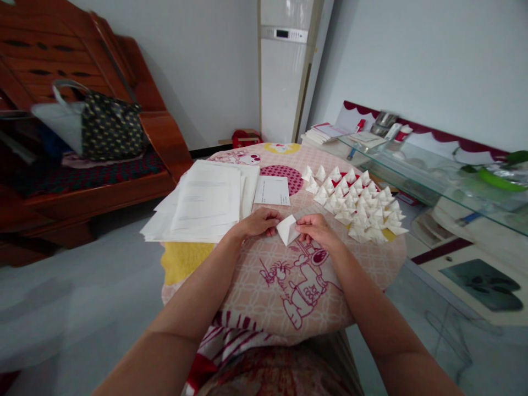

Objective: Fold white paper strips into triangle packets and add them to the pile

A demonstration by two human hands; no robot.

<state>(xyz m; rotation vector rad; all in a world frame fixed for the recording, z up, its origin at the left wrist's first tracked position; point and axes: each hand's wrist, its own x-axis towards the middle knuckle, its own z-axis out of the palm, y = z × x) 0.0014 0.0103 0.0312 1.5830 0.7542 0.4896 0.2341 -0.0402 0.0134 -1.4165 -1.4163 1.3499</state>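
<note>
A small white folded paper piece (pixel 287 229), triangular in shape, sits between my two hands over a pink cartoon-print cloth (pixel 284 286). My left hand (pixel 258 223) grips its left side and my right hand (pixel 317 228) pinches its right side. To the right lies a heap of several finished white folded triangles (pixel 358 206). A stack of white paper sheets (pixel 204 201) lies to the left of my hands, with one smaller sheet (pixel 271 190) just beyond them.
A glass-topped table (pixel 433 170) with books, cups and a green object stands at the right. On the left is a wooden bench (pixel 94 181) with a dotted bag (pixel 109 129). A tall white appliance (pixel 284 66) stands at the back wall.
</note>
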